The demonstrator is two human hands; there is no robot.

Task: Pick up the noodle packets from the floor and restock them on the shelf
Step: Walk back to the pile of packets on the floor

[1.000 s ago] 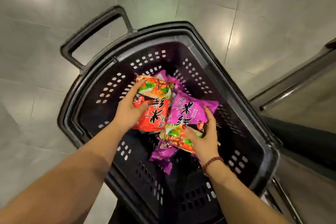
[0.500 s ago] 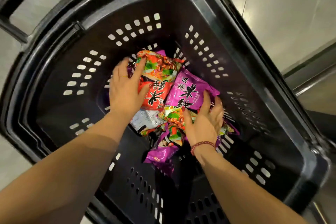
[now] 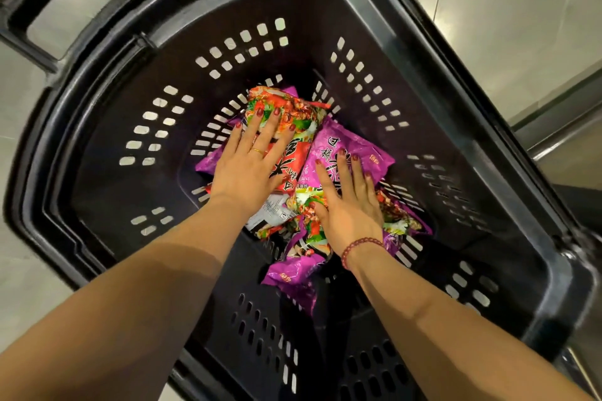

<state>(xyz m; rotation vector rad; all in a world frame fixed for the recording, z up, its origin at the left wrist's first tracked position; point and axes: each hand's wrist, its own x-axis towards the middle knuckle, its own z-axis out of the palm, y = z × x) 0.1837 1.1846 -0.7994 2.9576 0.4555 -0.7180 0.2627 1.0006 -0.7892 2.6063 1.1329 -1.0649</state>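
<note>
Several noodle packets lie piled at the bottom of a black plastic shopping basket [image 3: 407,26]. A red packet [image 3: 294,117] lies at the far side of the pile, with my left hand [image 3: 252,163] flat on it, fingers straight and spread. Beside it lies a purple packet [image 3: 355,146], under the straight fingers of my right hand [image 3: 347,202]. Another purple packet [image 3: 293,273] sticks out toward me below my right wrist. More packets are partly hidden under my hands.
The basket has perforated walls and a handle [image 3: 29,6] at the upper left. It stands on a grey tiled floor [image 3: 505,10]. A metal shelf edge or rail [image 3: 566,127] runs along the right side.
Both hands went from gripping the packets to lying flat on them at the basket bottom. The view has moved closer over the basket.
</note>
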